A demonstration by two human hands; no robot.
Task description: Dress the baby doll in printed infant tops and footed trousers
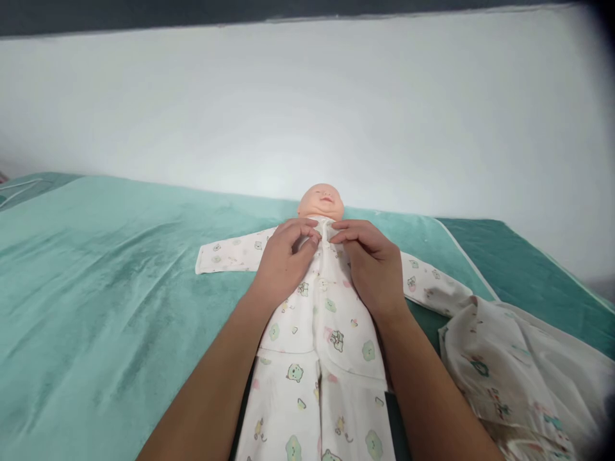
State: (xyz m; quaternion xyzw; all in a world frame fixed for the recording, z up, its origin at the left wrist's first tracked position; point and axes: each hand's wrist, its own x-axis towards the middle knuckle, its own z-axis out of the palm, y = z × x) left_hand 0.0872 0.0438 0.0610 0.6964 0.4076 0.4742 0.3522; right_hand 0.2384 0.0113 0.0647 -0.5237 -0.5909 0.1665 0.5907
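A baby doll [321, 201] lies on its back, its bald head toward the wall. It wears a white baby shirt [293, 320] printed with green bears, with matching trousers [283, 410] below. At the collar, my left hand [287, 256] pinches the left edge of the shirt's front opening between thumb and fingers. Across from it, my right hand [372, 262] grips the right edge near the neck. Both hands rest on the doll's chest, a small gap between their fingertips. The sleeves stretch out to either side, and no doll hands show at the cuffs.
A light green plush cover [120, 275] lies under the doll, with a darker green cover [538, 275] at the right. Crumpled white printed cloth [519, 371] lies by the right sleeve. A white wall [307, 109] rises behind the doll's head.
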